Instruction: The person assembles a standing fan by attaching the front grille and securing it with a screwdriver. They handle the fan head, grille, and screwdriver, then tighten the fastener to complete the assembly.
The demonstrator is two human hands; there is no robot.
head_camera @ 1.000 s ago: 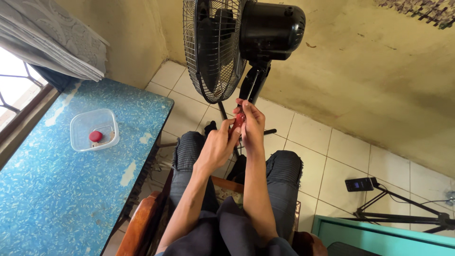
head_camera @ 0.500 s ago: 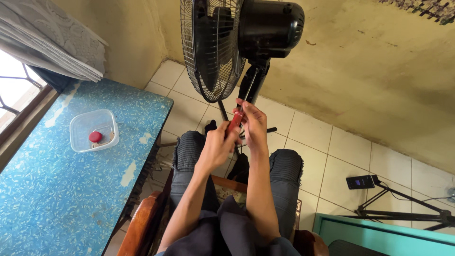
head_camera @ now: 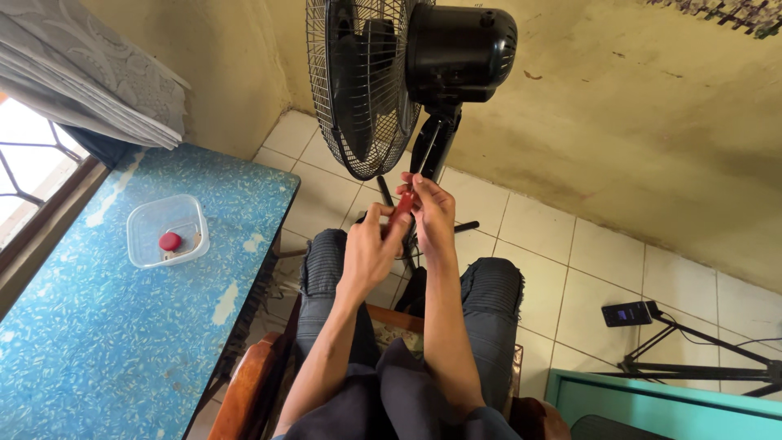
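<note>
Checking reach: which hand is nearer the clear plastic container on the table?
Left. The left hand is on the container's side of the screwdriver; the right hand lies farther off.

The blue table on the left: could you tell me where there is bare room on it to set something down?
The blue table is bare from the clear plastic container toward the near edge. Crowded: both hands, left and right, share a red-handled screwdriver below the black fan.

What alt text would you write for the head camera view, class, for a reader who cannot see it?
A seated person's left hand and right hand together grip a red-handled screwdriver below the motor housing of a black pedestal fan. To the left, a blue speckled table bears a clear plastic container with a red cap inside.
</note>
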